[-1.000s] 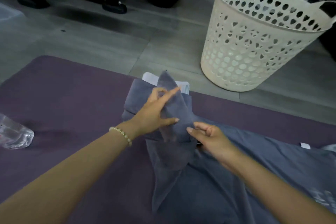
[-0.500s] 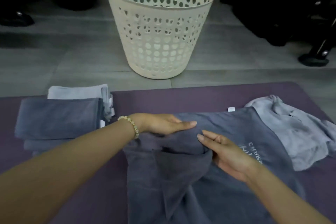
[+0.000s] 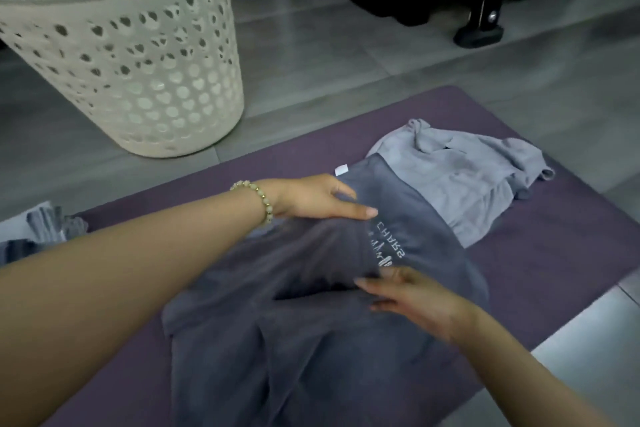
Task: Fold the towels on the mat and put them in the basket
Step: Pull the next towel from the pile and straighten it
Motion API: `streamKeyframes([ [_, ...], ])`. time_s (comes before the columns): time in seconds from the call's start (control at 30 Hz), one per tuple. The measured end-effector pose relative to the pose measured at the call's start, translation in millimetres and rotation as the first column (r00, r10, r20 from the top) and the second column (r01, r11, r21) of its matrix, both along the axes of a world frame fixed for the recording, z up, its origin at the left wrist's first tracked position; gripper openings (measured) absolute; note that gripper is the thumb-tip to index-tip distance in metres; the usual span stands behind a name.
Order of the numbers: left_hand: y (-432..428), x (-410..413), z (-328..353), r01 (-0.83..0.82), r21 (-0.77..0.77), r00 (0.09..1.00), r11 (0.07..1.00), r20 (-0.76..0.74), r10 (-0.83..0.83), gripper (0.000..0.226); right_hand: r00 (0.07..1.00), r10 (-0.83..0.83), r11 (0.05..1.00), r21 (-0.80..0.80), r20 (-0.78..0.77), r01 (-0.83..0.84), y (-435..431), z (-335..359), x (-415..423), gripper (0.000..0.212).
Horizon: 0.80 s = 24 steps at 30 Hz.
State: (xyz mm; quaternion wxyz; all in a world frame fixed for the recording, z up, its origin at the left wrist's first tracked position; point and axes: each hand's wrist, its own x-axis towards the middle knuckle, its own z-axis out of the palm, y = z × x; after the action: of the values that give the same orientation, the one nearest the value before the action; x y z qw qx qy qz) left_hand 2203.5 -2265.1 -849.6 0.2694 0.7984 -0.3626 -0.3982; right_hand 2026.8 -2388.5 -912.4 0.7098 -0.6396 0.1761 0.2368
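A dark grey towel (image 3: pixel 311 340) with white lettering lies rumpled on the purple mat (image 3: pixel 554 253), one raised fold across its middle. My left hand (image 3: pixel 318 198), with a bead bracelet on the wrist, rests on the towel's far edge near a white tag, fingers straight. My right hand (image 3: pixel 408 298) is blurred; its straight fingers touch the raised fold from the right. A crumpled light grey towel (image 3: pixel 460 184) lies past the dark one, partly under it. The cream basket (image 3: pixel 138 80) with heart-shaped holes stands on the floor beyond the mat at the far left.
Folded grey towels (image 3: pixel 45 229) are stacked at the mat's left edge, mostly cut off by the frame. Black equipment with a rubber foot (image 3: pixel 481 31) stands on the grey tiled floor at the back right.
The view has swung right, so the basket and folded stack shifted left. Both hands left the folded stack and slid onto the spread dark towel, the left reaching its far edge.
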Motion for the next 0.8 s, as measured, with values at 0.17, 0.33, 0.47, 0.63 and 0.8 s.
streamKeyframes([
  [0.17, -29, 17, -21, 0.156, 0.346, 0.973, 0.925, 0.106, -0.204, 0.048, 0.899, -0.399, 0.799, 0.414, -0.179, 0.437, -39, -9, -17, 0.038],
  [0.33, -42, 33, -40, 0.159, 0.429, 0.982, 0.889, 0.020, -0.186, 0.036, 0.807, -0.528, 0.710, 0.383, -0.266, 0.591, -75, -28, -37, 0.041],
  [0.47, -53, 53, -45, 0.017, 0.233, 0.922, 0.972, -0.380, 0.075, 0.065, 0.796, -0.523, 0.737, 0.308, -0.305, 0.602, -91, -43, -42, 0.050],
  [0.63, -67, 72, -70, -0.340, 0.071, 0.722, 0.938, -0.620, 0.308, 0.049, 0.805, -0.517, 0.732, 0.337, -0.291, 0.592, -93, -51, -28, 0.091],
  [0.8, -101, 89, -74, -0.522, -0.075, 0.742, 0.849, -0.530, 0.410, 0.024, 0.757, -0.588, 0.661, 0.369, -0.285, 0.653, -106, -61, -12, 0.050],
])
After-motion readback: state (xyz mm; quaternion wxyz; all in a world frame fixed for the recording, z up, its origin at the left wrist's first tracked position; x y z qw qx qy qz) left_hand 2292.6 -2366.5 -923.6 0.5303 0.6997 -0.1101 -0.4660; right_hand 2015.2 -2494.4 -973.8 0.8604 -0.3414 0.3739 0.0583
